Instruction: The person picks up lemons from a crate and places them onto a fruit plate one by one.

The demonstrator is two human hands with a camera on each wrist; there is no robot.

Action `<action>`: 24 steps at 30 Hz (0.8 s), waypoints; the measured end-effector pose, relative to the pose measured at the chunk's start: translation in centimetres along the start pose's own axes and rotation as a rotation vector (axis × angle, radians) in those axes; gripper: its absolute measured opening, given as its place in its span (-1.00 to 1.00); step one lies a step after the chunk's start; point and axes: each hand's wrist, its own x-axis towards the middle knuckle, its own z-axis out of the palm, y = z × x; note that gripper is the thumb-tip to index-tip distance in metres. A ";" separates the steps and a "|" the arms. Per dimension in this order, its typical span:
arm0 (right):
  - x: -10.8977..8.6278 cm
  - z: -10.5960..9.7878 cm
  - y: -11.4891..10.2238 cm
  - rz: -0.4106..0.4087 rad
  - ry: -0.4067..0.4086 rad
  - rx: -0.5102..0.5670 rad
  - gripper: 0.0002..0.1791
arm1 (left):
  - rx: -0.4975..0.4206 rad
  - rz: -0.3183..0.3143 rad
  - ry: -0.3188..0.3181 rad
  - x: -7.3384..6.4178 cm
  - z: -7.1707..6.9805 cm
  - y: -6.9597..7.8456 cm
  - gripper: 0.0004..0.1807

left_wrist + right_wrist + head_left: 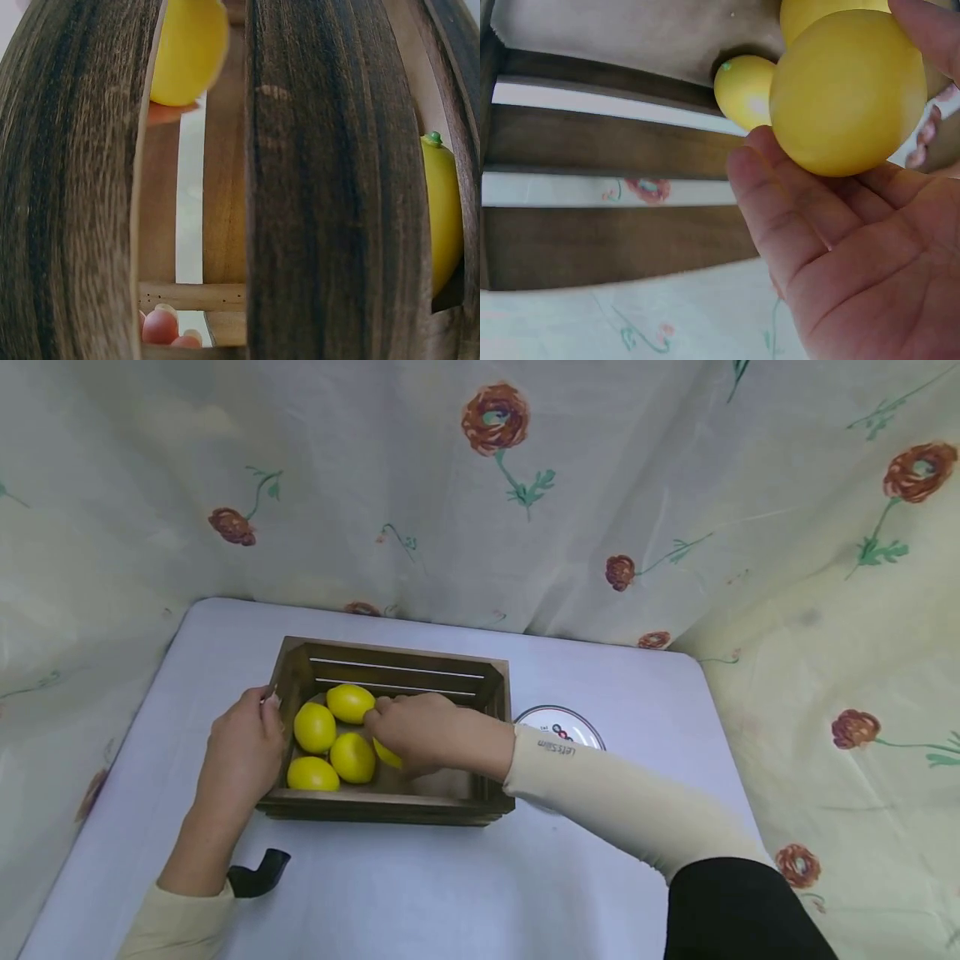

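Closest to my head camera, one black-and-cream right sleeve [637, 814] crosses one white table [420, 893], which bears one slatted wooden crate [390, 808] and, right of it, one partly hidden plate [583, 731]. From my end I see the left hand [243, 747] gripping the crate's left wall while the right hand [423, 731] holds one lemon [847, 94] inside, four more lemons [352, 757] lying on the crate's floor.

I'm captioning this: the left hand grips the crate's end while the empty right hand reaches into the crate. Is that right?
Not quite: the right hand isn't empty; the right wrist view shows it holding a yellow lemon. The rest stands.
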 end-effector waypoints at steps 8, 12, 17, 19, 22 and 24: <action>-2.9 -1.1 0.6 -0.008 0.094 0.055 -0.27 | 0.021 0.017 0.001 0.0 0.0 0.1 -0.50; -4.8 -1.5 1.1 -0.022 0.146 0.116 -0.16 | 0.034 0.009 -0.003 -0.1 0.1 0.2 -0.49; -7.3 -1.3 2.1 -0.070 0.256 0.184 -0.13 | 0.035 0.006 -0.003 -0.1 0.0 0.2 -0.48; -8.1 -1.0 2.5 -0.088 0.300 0.206 -0.12 | 0.039 0.005 -0.003 -0.1 0.0 0.2 -0.48; -9.2 -0.4 2.9 -0.095 0.351 0.256 -0.12 | 0.050 0.004 -0.004 -0.2 0.0 0.2 -0.48; -10.0 0.1 3.1 -0.085 0.378 0.301 -0.12 | 0.063 0.009 -0.003 -0.3 0.0 0.2 -0.48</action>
